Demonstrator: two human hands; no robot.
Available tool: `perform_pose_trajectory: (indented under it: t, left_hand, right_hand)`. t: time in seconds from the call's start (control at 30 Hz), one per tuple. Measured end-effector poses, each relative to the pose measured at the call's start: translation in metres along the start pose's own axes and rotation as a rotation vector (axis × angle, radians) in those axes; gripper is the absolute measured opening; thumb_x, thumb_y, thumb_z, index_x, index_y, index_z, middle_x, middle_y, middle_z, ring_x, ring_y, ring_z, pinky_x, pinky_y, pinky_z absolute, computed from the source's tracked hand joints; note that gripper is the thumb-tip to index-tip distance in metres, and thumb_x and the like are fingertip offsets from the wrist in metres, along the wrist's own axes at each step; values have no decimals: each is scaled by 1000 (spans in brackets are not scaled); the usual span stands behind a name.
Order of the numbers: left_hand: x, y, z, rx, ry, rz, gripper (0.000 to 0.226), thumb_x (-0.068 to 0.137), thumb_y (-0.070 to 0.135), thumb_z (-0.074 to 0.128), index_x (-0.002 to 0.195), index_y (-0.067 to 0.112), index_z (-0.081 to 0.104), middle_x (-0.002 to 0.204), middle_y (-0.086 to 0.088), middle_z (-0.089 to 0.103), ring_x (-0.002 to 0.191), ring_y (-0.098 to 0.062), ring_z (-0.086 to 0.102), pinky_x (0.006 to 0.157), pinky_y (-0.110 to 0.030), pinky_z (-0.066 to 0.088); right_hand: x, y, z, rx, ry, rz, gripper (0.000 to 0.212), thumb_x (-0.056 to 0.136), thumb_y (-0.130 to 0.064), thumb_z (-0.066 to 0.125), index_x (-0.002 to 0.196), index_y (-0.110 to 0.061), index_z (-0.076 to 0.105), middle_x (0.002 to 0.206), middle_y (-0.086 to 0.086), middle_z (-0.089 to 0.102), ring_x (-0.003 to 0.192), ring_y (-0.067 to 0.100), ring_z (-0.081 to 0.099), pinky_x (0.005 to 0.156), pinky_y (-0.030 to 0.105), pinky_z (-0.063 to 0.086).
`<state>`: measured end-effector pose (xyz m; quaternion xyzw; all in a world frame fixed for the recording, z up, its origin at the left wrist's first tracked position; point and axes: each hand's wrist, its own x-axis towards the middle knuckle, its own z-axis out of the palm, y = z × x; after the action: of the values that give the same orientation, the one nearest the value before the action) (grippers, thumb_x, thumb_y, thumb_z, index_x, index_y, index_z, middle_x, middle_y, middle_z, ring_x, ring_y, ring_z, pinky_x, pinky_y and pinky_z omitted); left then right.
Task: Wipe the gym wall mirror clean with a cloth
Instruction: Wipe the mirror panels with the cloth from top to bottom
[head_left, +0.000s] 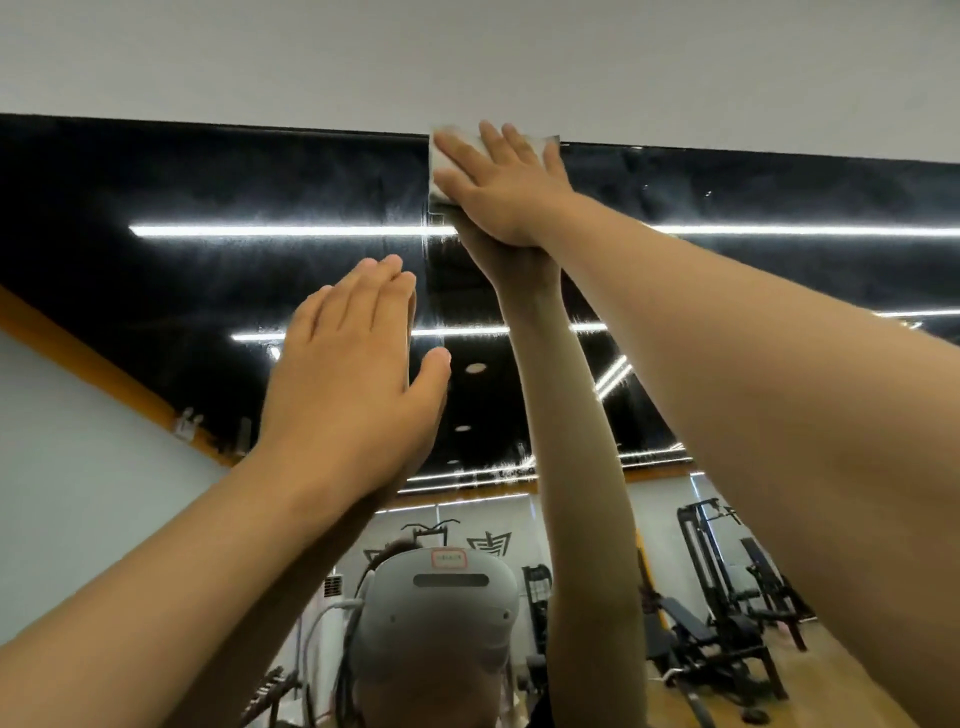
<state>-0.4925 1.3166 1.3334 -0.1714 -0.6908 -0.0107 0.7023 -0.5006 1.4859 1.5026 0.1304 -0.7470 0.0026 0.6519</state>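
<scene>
At the top edge of the mirror (208, 182), just under the wall (467, 62), the right hand (506, 192) pressed the cloth (441, 161) flat with straight, spread fingers. Lower left, the left hand (353, 379) lay flat against the glass, fingers together, holding nothing.

The cloth (440, 174) at twelve o'clock is pale grey-white, like the plain wall (467, 57) above. The mirror (208, 182) shows glossy black crossed by white light streaks (285, 229), an orange band (78, 358) at nine o'clock, a white headset (441, 613) at six, and black gym machines (727, 597) at four.
</scene>
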Motion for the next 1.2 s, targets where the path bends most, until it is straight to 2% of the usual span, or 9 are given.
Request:
perform_pose_trajectory:
  t: [0.07, 0.1, 0.23, 0.37, 0.47, 0.7, 0.87, 0.97, 1.2]
  left_hand:
    - [5, 14, -1, -81, 62, -45, 66, 94, 47, 26, 152, 16, 33, 162, 0, 24, 150, -15, 15, 122, -34, 5]
    - [9, 24, 0, -112, 72, -56, 64, 95, 46, 28, 152, 16, 33, 163, 1, 23, 150, -14, 14, 122, -33, 5]
    - [24, 72, 16, -101, 23, -51, 71, 96, 44, 32, 159, 17, 14, 167, 4, 4, 152, -9, -4, 119, -25, -8]
    - [33, 110, 37, -50, 13, -80, 69, 100, 43, 28, 159, 16, 5, 167, 4, -6, 150, -5, -13, 121, -25, -11]
    - [34, 123, 51, 24, 27, -110, 70, 97, 48, 17, 159, 16, 6, 167, 3, -1, 151, -6, -9, 121, -24, -10]
    - [33, 123, 55, 60, 41, -122, 75, 91, 49, 17, 159, 17, 12, 166, 6, 5, 151, -2, -5, 122, -23, -7]
    - [32, 125, 56, 39, 55, -128, 73, 92, 50, 16, 158, 19, 8, 166, 8, 2, 150, -1, -8, 120, -21, -10]
    - [31, 126, 54, -52, 82, -107, 71, 93, 46, 21, 158, 20, 13, 166, 9, 5, 150, 0, -6, 122, -23, -6]
    - [8, 83, 36, 54, 92, -157, 71, 93, 47, 14, 158, 19, 5, 166, 6, -1, 148, 1, -12, 120, -22, -10]
  right_hand:
    - [-1, 13, -3, 7, -6, -26, 55, 103, -56, 14, 156, -45, 3, 167, 4, -4, 153, 24, -8, 120, 55, -10]
    - [-2, 20, -3, 8, -7, -30, 55, 103, -56, 14, 156, -44, 3, 167, 3, -4, 153, 23, -8, 120, 55, -10]
    - [-14, 59, -4, 16, 7, -57, 55, 104, -55, 14, 156, -44, 4, 167, 3, -4, 153, 22, -8, 120, 55, -9]
    - [-28, 123, -11, 2, 24, -71, 55, 104, -53, 15, 156, -42, 4, 167, 4, -1, 153, 23, -5, 120, 57, -7]
    - [-38, 177, -16, -16, 25, -63, 54, 104, -52, 14, 156, -42, 3, 167, 4, 0, 153, 24, -4, 120, 57, -5]
    - [-60, 281, -28, 0, 15, 66, 56, 103, -54, 15, 156, -41, 2, 167, 4, -1, 153, 24, -3, 120, 55, -4]
    - [-62, 278, -26, 32, 24, 145, 65, 103, -55, 13, 159, -27, -5, 167, 0, -6, 153, 19, -7, 121, 52, -7]
    - [-60, 261, -25, 28, 17, 186, 62, 104, -52, 10, 159, -26, -3, 167, 2, -6, 153, 21, -8, 121, 53, -7]
    - [-55, 134, -9, -40, 16, -31, 60, 105, -51, 9, 158, -29, -5, 167, 4, -8, 153, 22, -10, 120, 55, -9]
